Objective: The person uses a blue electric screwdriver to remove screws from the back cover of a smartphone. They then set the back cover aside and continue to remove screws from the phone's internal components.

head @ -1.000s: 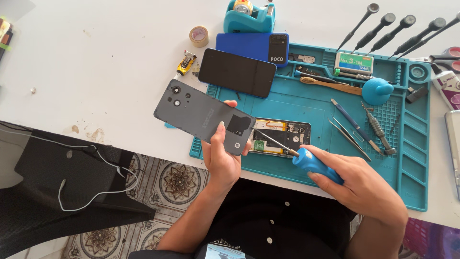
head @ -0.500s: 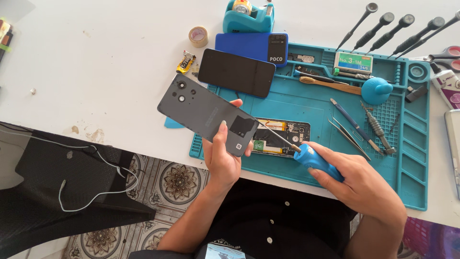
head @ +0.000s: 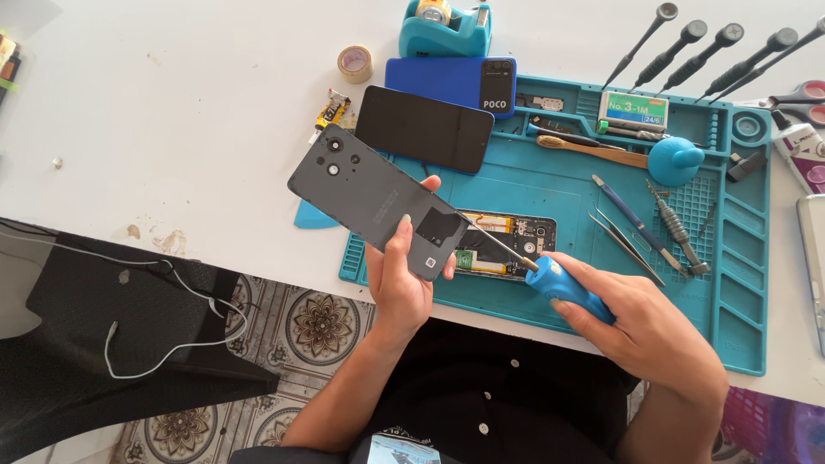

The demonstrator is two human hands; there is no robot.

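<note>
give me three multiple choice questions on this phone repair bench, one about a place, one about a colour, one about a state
1. Where does the opened phone lie?
A. on the teal work mat
B. on the floor
C. on the tape dispenser

2. What colour is the screwdriver handle in the right hand?
A. red
B. blue
C. yellow

3. How is the grey back cover?
A. fitted on the phone
B. lying flat on the table
C. lifted off and held in the left hand

Answers:
1 A, the phone's bare insides sit on the mat.
2 B, the grip in the fist is bright blue.
3 C, the fingers clasp the cover's lower end, tilted above the phone.
</note>
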